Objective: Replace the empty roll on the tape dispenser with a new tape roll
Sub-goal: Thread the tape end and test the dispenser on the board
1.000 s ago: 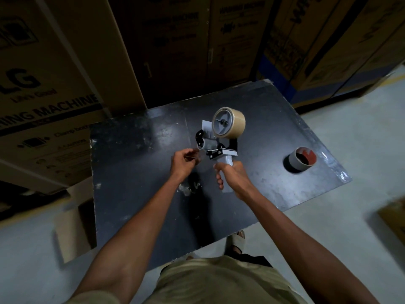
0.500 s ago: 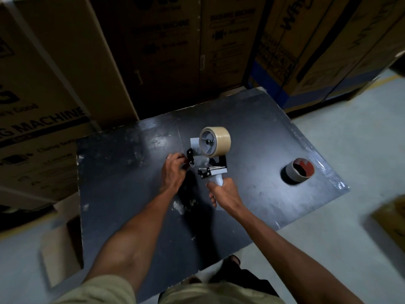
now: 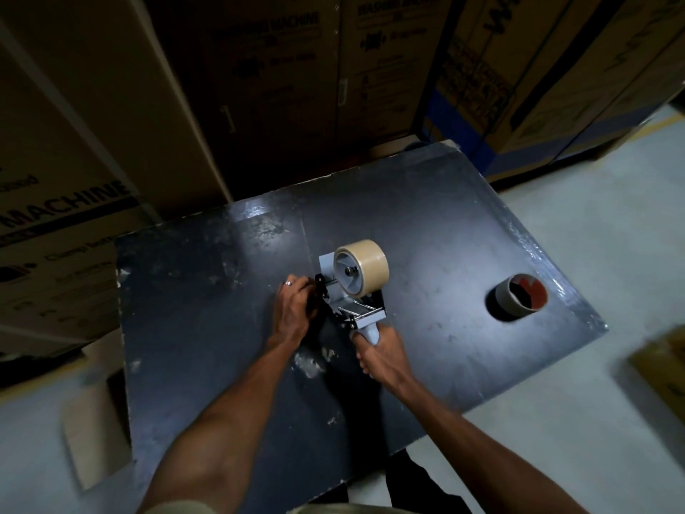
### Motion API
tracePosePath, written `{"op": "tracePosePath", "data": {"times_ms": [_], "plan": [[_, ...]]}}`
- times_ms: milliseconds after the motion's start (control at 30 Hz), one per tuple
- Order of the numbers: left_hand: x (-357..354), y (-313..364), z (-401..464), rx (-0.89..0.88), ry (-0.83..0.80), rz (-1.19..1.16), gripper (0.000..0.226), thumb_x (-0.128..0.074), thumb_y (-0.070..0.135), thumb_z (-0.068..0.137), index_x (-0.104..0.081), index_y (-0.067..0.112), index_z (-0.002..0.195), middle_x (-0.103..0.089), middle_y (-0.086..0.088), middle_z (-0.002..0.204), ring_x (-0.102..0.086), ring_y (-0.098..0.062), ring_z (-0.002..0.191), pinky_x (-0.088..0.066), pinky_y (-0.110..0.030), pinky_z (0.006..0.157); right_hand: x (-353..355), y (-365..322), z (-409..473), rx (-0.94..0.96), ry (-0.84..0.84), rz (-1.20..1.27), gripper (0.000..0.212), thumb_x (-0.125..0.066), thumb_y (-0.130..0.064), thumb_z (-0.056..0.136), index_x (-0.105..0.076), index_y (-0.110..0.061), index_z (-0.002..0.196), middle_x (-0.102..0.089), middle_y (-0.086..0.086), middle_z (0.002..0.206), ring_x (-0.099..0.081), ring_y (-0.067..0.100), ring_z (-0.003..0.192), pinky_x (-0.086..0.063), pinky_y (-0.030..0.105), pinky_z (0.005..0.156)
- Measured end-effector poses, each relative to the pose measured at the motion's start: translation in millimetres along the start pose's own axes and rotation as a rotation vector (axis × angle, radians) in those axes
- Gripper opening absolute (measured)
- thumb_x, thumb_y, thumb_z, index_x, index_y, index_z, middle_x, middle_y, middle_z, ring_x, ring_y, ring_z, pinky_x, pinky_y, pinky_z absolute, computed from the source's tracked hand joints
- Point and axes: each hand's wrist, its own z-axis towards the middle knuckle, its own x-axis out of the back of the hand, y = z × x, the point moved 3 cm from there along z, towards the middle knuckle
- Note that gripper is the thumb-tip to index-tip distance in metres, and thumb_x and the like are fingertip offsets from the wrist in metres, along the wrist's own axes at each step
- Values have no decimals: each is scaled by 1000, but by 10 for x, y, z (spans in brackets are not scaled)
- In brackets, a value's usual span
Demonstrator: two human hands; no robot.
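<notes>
A grey tape dispenser (image 3: pixel 343 294) stands upright over the black table (image 3: pixel 437 231), with a full tan tape roll (image 3: pixel 367 267) mounted on its hub. My right hand (image 3: pixel 381 356) grips the dispenser's grey handle from below. My left hand (image 3: pixel 293 309), a ring on one finger, is at the dispenser's black front end with fingers curled there; what they hold is hidden. The empty cardboard core (image 3: pixel 520 296) lies on its side on the table's right part, away from both hands.
Tall cardboard boxes (image 3: pixel 74 116) marked as washing machines wall in the table's far and left sides. A small open carton (image 3: pixel 96 421) sits on the floor at the left. Pale concrete floor (image 3: pixel 600 224) lies to the right, with another box (image 3: pixel 663 369) at the right edge.
My left hand has moved from beside the dispenser's front onto its black front end. The dispenser has stayed upright in my right hand. The camera view shifted slightly.
</notes>
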Motion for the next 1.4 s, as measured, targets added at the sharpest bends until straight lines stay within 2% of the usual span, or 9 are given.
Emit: {"op": "tracePosePath", "data": {"times_ms": [133,267,400,533,733,867,1067,1200,1400], "plan": [[-12,0,13,-90,-46,89,24,-77,2,67,-74,7,90,-68,-4,93,-57,-28,83,-51,-37,64,-13,64,-14,-32,0,6,23,-65,-26,88,-59,-9,73,-61,9,56,-56,19,42,-43,25,40],[-13,-22,50,-165,-169,249,31,-76,12,68,-76,13,99,-66,-3,107,-55,-29,96,-51,-39,76,-32,87,-32,-32,2,1,25,-65,-26,89,-59,-10,70,-60,8,56,-58,18,43,-46,26,42],[73,-50,35,-220,-296,351,38,-62,31,75,-71,24,112,-52,1,136,-48,-27,114,-43,-42,91,-46,116,-51,-28,2,-42,27,-65,-31,88,-59,-11,72,-62,8,56,-60,21,44,-51,33,43],[118,-95,-110,-274,-284,389,40,-53,39,82,-64,25,118,-41,-3,149,-46,-31,123,-37,-47,96,-48,168,-67,19,10,-145,35,-63,-48,79,-60,-13,76,-68,11,63,-67,31,53,-58,47,51],[98,-192,-200,-153,-285,424,45,-42,51,88,-55,37,129,-21,-1,164,-34,-34,138,-29,-51,99,-52,87,-154,88,24,-345,20,-66,-31,90,-66,-11,93,-67,4,81,-64,25,73,-47,30,64],[92,-205,-207,-87,-311,423,48,-39,56,87,-54,43,131,-13,2,166,-24,-35,146,-24,-56,107,-78,133,-148,50,38,-357,28,-66,-34,86,-65,-9,97,-72,13,91,-68,32,82,-53,37,68],[85,-209,-187,-58,-334,422,52,-34,59,84,-53,44,130,-8,4,167,-16,-33,150,-21,-58,110,-80,151,-148,41,40,-374,25,-66,-33,87,-63,-9,95,-68,10,90,-63,30,78,-44,30,66],[63,-226,-172,-28,-372,446,54,-32,61,83,-52,47,130,-3,5,167,-10,-32,152,-18,-59,113,-90,251,-160,67,28,-374,32,-59,-44,82,-61,-14,94,-69,9,89,-67,31,80,-57,42,70],[75,-211,-149,-5,-435,490,53,-28,65,82,-47,49,128,3,6,167,-5,-31,153,-14,-60,113,-26,314,-219,117,2,-376,40,-56,-46,78,-63,-9,92,-71,14,88,-67,36,81,-57,48,70]]}}
